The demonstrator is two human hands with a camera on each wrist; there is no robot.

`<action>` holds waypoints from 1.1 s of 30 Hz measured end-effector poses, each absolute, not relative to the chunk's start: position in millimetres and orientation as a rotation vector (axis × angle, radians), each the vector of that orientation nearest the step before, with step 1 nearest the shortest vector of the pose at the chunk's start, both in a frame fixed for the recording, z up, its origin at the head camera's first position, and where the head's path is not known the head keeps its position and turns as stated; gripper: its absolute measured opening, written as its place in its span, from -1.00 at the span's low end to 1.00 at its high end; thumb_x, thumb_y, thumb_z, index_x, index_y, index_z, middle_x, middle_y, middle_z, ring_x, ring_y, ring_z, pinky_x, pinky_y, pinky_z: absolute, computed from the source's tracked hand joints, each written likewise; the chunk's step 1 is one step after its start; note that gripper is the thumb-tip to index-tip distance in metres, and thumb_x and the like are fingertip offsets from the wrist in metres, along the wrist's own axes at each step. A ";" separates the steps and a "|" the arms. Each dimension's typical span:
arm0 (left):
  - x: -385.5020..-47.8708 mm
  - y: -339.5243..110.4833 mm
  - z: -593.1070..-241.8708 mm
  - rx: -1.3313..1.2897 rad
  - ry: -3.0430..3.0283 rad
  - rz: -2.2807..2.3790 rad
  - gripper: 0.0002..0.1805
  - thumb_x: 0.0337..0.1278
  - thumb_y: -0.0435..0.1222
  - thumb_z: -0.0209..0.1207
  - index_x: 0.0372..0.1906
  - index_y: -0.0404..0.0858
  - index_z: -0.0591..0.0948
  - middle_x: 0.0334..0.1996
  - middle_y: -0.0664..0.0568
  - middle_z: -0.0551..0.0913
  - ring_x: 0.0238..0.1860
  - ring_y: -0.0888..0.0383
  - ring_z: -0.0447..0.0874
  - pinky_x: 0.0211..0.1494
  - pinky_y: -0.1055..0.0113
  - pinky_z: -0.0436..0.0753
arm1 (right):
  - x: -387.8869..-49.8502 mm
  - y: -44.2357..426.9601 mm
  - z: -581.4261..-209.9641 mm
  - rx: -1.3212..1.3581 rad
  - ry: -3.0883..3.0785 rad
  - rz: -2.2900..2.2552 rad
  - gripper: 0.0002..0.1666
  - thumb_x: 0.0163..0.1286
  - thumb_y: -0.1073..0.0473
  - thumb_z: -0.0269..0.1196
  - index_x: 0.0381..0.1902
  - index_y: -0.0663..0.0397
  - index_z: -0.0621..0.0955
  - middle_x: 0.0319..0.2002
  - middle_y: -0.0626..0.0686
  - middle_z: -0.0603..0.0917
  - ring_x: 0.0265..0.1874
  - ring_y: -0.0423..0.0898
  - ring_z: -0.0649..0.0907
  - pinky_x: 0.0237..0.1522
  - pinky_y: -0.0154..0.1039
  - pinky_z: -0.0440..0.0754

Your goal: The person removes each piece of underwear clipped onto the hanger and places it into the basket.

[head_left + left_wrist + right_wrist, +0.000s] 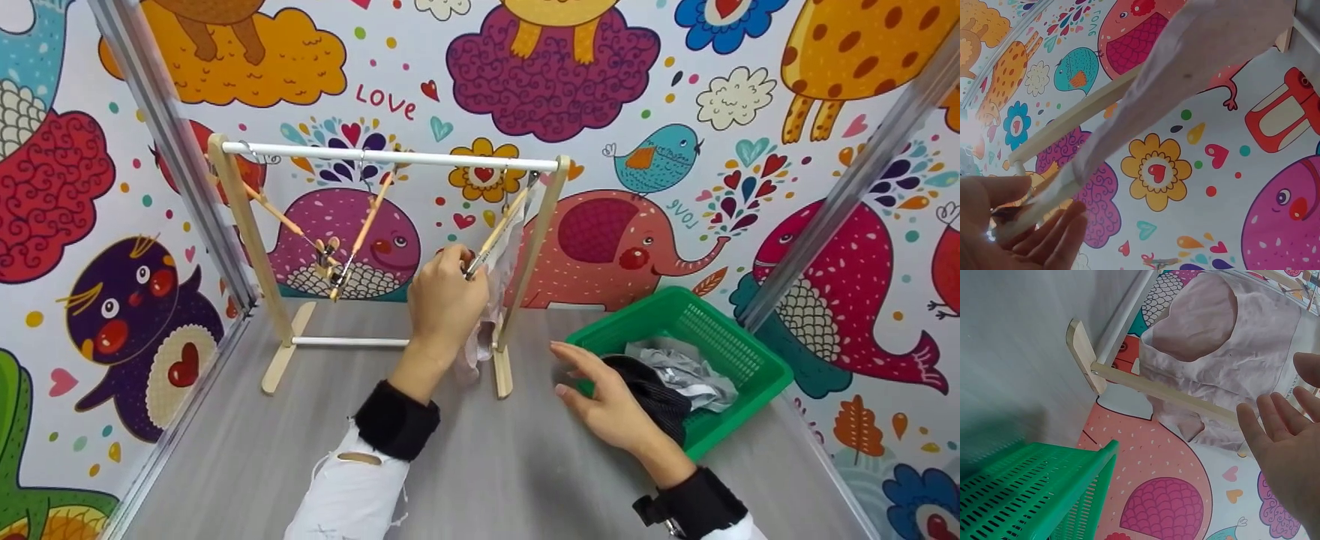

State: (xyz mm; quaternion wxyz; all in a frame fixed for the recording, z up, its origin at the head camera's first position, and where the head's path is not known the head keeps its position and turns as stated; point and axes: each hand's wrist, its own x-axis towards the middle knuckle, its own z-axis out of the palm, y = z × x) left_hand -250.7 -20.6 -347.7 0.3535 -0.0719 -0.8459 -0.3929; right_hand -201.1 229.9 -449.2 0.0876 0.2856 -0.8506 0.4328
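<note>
Near the right end of the small drying rack (315, 152), my left hand (448, 296) grips the near end of a wooden clip hanger (496, 234). Pale pinkish underpants (1264, 332) hang from that hanger, their leg openings visible in the right wrist view. The left wrist view shows my left fingers (1061, 233) curled round the hanger's end, with the cloth (1168, 73) stretching away from them. My right hand (611, 409) is held in the air with fingers extended and holds nothing. It is beside the green basket (765, 375), to the right of the rack.
Dark cloth (649, 394) and light grey cloth (690, 371) lie in the basket. Two more clip hangers (367, 221) hang without cloth on the rack's white bar. Metal posts (176, 150) and patterned walls enclose the grey tabletop (480, 465).
</note>
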 end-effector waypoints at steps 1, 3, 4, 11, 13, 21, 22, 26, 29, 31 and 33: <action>-252.3 -21.2 -346.8 -0.180 -2.205 -1.018 -0.82 0.23 -0.31 0.42 -0.20 -0.36 0.71 -0.35 -0.11 0.78 -0.36 -0.04 0.75 -0.31 0.15 0.72 | -200.8 230.2 -449.1 0.850 -2.533 1.292 -0.32 0.43 0.44 0.32 0.48 0.13 0.48 0.43 0.07 0.52 0.37 0.02 0.52 0.25 -0.02 0.61; -255.3 -22.2 -346.1 -0.171 -2.229 -1.019 -0.83 0.25 -0.33 0.40 -0.19 -0.37 0.71 -0.34 -0.13 0.78 -0.35 -0.06 0.77 -0.29 0.14 0.73 | -200.5 230.6 -448.9 0.849 -2.533 1.297 -0.32 0.43 0.44 0.32 0.48 0.14 0.48 0.44 0.07 0.52 0.37 0.02 0.52 0.26 -0.01 0.61; -257.1 -22.6 -346.3 -0.168 -2.236 -1.018 -0.83 0.25 -0.34 0.40 -0.19 -0.38 0.72 -0.34 -0.15 0.79 -0.34 -0.08 0.78 -0.27 0.12 0.74 | -200.1 230.8 -448.8 0.848 -2.532 1.299 -0.32 0.43 0.44 0.32 0.48 0.14 0.48 0.43 0.08 0.52 0.37 0.03 0.52 0.26 -0.01 0.61; -264.5 -21.9 -351.3 -0.203 -2.163 -1.164 -0.88 0.29 -0.39 0.38 -0.27 -0.43 0.78 -0.39 -0.19 0.80 -0.39 -0.09 0.75 -0.26 0.06 0.75 | -197.5 233.2 -448.8 0.829 -2.522 1.302 -0.31 0.40 0.46 0.34 0.46 0.12 0.51 0.43 0.07 0.52 0.37 0.01 0.51 0.25 -0.07 0.61; -265.3 -21.3 -352.6 -0.212 -2.126 -1.208 -0.88 0.30 -0.41 0.37 -0.28 -0.44 0.78 -0.40 -0.19 0.80 -0.42 -0.05 0.74 -0.29 0.09 0.75 | -197.0 234.5 -449.8 0.826 -2.520 1.298 -0.32 0.40 0.46 0.34 0.45 0.12 0.51 0.43 0.07 0.53 0.37 0.00 0.52 0.24 -0.07 0.62; -264.7 -26.1 -352.3 -0.199 -2.018 -1.163 -0.91 0.22 -0.47 0.37 -0.37 -0.46 0.76 -0.46 -0.22 0.78 -0.50 -0.10 0.71 -0.38 0.00 0.69 | -195.1 238.8 -450.8 0.801 -2.532 1.298 -0.33 0.41 0.46 0.33 0.45 0.13 0.51 0.42 0.08 0.53 0.36 -0.01 0.53 0.24 -0.08 0.62; -264.2 -27.8 -351.8 -0.199 -2.008 -1.159 -0.91 0.22 -0.47 0.37 -0.38 -0.45 0.76 -0.47 -0.22 0.78 -0.51 -0.11 0.72 -0.39 0.00 0.69 | -194.9 239.7 -450.5 0.799 -2.531 1.293 -0.34 0.42 0.45 0.33 0.45 0.13 0.51 0.42 0.08 0.53 0.36 -0.01 0.53 0.24 -0.08 0.62; -260.9 -35.5 -349.4 -0.208 -1.971 -1.158 -0.91 0.21 -0.47 0.39 -0.37 -0.46 0.76 -0.47 -0.23 0.78 -0.52 -0.11 0.74 -0.43 0.03 0.70 | -194.9 243.0 -449.0 0.797 -2.521 1.295 -0.34 0.43 0.43 0.33 0.46 0.13 0.50 0.41 0.09 0.53 0.35 0.02 0.54 0.23 -0.03 0.62; -256.7 -41.3 -347.5 -0.224 -1.952 -1.154 -0.91 0.21 -0.47 0.39 -0.36 -0.47 0.75 -0.47 -0.24 0.78 -0.52 -0.11 0.75 -0.45 0.05 0.71 | -194.9 245.4 -448.1 0.792 -2.514 1.316 -0.34 0.44 0.42 0.33 0.47 0.13 0.49 0.42 0.08 0.53 0.35 0.05 0.55 0.23 0.10 0.62; -253.3 -44.8 -346.5 -0.227 -1.944 -1.153 -0.91 0.21 -0.47 0.39 -0.37 -0.47 0.75 -0.47 -0.24 0.78 -0.53 -0.10 0.75 -0.46 0.05 0.71 | -195.0 246.6 -447.9 0.787 -2.514 1.328 -0.34 0.45 0.42 0.32 0.48 0.14 0.48 0.42 0.09 0.53 0.35 0.07 0.54 0.22 0.19 0.60; -249.3 -47.8 -345.5 -0.225 -1.940 -1.146 -0.91 0.21 -0.48 0.39 -0.36 -0.48 0.75 -0.47 -0.24 0.77 -0.52 -0.10 0.74 -0.45 0.05 0.71 | -194.9 247.8 -448.4 0.777 -2.514 1.339 -0.33 0.45 0.42 0.32 0.48 0.13 0.48 0.42 0.09 0.52 0.35 0.10 0.54 0.22 0.22 0.59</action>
